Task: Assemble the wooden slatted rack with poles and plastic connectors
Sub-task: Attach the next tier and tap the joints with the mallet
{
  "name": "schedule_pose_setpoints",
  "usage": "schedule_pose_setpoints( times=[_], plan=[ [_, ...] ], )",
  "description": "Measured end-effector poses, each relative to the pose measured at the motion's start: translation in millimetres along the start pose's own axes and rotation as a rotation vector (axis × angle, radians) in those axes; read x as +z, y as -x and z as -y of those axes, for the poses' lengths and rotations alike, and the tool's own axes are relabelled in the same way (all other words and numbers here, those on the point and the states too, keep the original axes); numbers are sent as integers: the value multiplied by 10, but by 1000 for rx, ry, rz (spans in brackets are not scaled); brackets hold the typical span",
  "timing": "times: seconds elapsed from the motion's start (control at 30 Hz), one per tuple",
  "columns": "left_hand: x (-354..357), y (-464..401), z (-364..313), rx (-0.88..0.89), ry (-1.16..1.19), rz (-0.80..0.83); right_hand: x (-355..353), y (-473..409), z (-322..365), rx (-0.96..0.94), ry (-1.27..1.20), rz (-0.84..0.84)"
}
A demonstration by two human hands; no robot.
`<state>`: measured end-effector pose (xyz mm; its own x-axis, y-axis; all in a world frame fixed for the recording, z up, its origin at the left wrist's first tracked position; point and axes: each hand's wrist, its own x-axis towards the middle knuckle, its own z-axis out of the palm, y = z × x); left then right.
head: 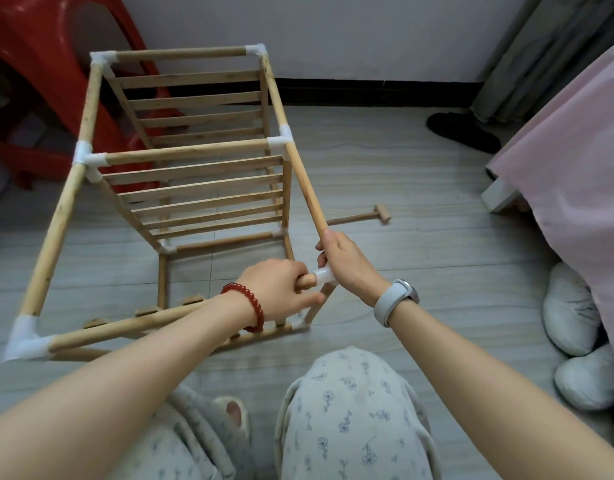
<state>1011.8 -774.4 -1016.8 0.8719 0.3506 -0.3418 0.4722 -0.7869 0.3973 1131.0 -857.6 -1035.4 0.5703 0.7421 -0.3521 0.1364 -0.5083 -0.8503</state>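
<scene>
A slatted wooden rack (181, 174) is stood on the tiled floor (420, 188), filling the frame from centre towards ten o'clock. Its poles are joined at the corners by white plastic connectors, one of which (27, 336) is seen at eight o'clock, nearest the camera.

Just below centre, the left hand (281, 289) is curled round the end of a pole (132, 325) that runs off towards that eight o'clock connector. The pole's tip is held against a pale connector (323, 274), touching it; whether the tip is seated inside cannot be told. The right hand (347, 263) is wrapped round a second pole (304, 188), which slopes up towards twelve o'clock, and round the same connector, most of which is hidden by the fingers.

A small wooden mallet (359, 218) is laid on the floor at two o'clock of the hands, apart from the rack. A red plastic chair (39, 98) is stood behind the rack at ten o'clock. A pink bedcover (568, 168) is seen at three o'clock, with pale slippers (575, 341) beneath it at four o'clock.
</scene>
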Motion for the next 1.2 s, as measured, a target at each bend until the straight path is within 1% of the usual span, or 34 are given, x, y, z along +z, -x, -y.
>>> schedule_pose_setpoints(
  times=[0.07, 0.1, 0.2, 0.23, 0.33, 0.4, 0.5, 0.57, 0.7, 0.83, 0.97, 1.07, 1.2],
  plan=[
    [32, 38, 18, 86, -230, -92, -6, -4, 16, -6, 13, -21],
    [38, 37, 26, 114, -278, -122, -16, -20, 48, -3, -8, -41],
    [25, 26, 59, 129, -261, -112, -63, -75, 154, 8, -44, -51],
    [39, 41, 85, 126, -277, -131, -49, -81, 171, 16, -43, -42],
    [131, 121, 186, 56, -350, -247, 52, -63, 142, 39, -74, -48],
    [181, 169, 215, 12, -383, -301, 132, -20, 92, -30, 9, -101],
    [142, 171, 263, 32, -370, -377, 211, 9, 69, -160, 193, -185],
    [135, 157, 288, 67, -310, -437, 232, -12, 71, -173, 253, -205],
    [29, 53, 385, 163, -235, -504, 282, -132, 158, -145, 278, -257],
    [-42, -1, 469, 115, -258, -494, 355, -227, 207, -119, 327, -292],
    [-11, -34, 471, 167, -181, -555, 354, -324, 238, -130, 337, -321],
    [-35, -49, 453, 114, -206, -490, 349, -381, 271, -134, 354, -329],
    [-14, -50, 459, 93, -188, -453, 365, -370, 249, -130, 359, -339]
  ],
)
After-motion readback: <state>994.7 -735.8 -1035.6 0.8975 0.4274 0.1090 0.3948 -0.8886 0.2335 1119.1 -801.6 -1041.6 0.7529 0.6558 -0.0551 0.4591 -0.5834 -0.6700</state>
